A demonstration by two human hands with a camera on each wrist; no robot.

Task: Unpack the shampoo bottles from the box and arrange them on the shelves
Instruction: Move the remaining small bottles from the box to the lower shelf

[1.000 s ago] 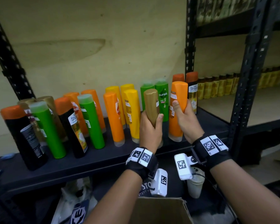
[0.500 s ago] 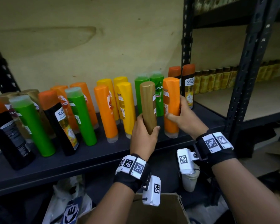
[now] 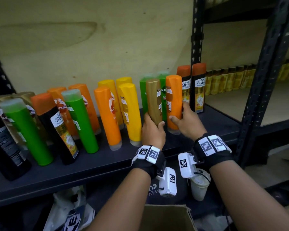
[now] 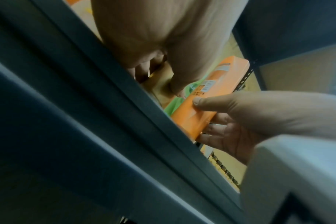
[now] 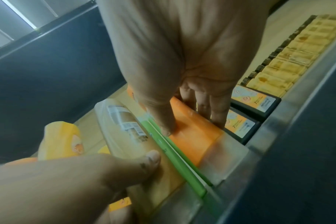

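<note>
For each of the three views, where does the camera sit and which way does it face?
Head: looks down at the shelf; both forearms show.
Left wrist: below the shelf lip, looks up along the left hand.
Right wrist: looks along the right hand towards the shelf.
Shared: all show the orange bottle and gold bottle.

Head view: above and behind wrists, faces forward and down at dark shelf [image 3: 90, 170] with bottle row; cardboard box [image 3: 165, 217] at bottom edge.

Left wrist view: below shelf edge [image 4: 125, 106], looks up along left hand [image 4: 163, 37], very near; shelf lip blocks most of frame.

Right wrist view: looks along right hand [image 5: 182, 60] at close range, toward shelf front.

Shared by all three: orange bottle [image 3: 173, 104] [image 4: 211, 98] [image 5: 192, 136], both hands. Gold-brown bottle [image 3: 154, 100] [image 5: 125, 131] shows in head and right wrist views.
</note>
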